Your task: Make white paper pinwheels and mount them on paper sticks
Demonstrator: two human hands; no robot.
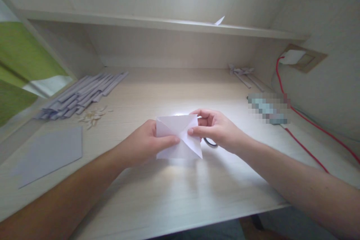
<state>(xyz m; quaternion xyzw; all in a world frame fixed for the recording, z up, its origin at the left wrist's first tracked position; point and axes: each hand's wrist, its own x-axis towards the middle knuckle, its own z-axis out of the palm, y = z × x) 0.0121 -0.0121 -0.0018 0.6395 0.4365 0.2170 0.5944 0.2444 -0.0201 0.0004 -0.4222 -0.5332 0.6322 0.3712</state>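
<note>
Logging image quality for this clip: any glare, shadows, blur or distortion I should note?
Head view: glare on the desk behind the folded paper; soft shadows below the right hand; shelf edge appears slightly bowed; pixelated patch at right hides detail.

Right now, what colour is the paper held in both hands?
The paper is white, shown best in the head view, the only one.
</note>
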